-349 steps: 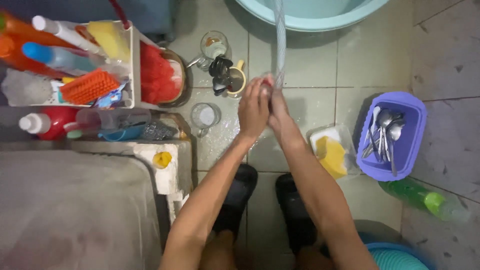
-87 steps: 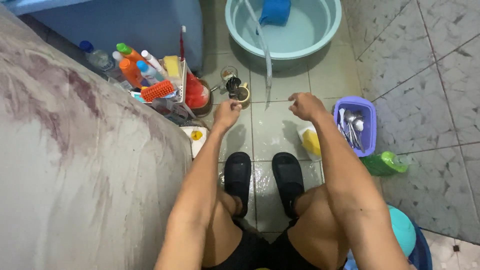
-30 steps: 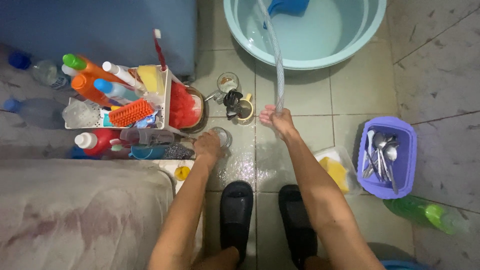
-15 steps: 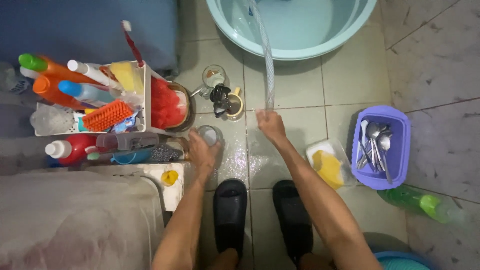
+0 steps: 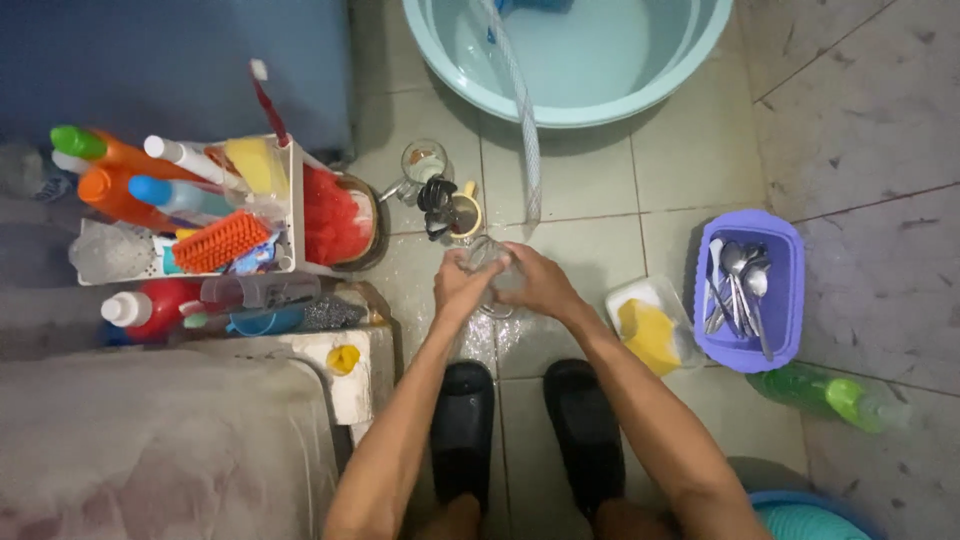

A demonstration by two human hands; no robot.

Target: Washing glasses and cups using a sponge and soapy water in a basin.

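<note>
Nearest the camera, two black slippers [image 5: 520, 430] stood on the wet tiled floor [image 5: 590, 170], with the person's forearms reaching forward above them; just beyond the slippers the two hands met over a clear glass [image 5: 492, 262], the left hand [image 5: 458, 288] wrapped on its left side and the right hand [image 5: 538, 283] cupped against its right side, so both were clamped on the glass and neither was clearly nearer; the glass sat between the palms, raised off the floor as far as could be judged, its long axis seeming to lean away from the person toward the hose [image 5: 527, 150], though the fingers hid too much of it to be sure; the open end of the hose hung just beyond the glass and a little to the right, close above the right hand; to the right of the hands lay a yellow sponge [image 5: 648, 335] in a clear tray, then a purple tub [image 5: 775, 330] of spoons, and a green bottle [image 5: 835, 398] on its side; to the left a white rack [image 5: 292, 210] carried bottles, an orange brush [image 5: 222, 240] and a red scrubber; past the hands stood a yellow mug [image 5: 462, 213] and another glass [image 5: 424, 163]; farthest off, the hose ran back into a pale blue basin [image 5: 640, 90] of water.
</note>
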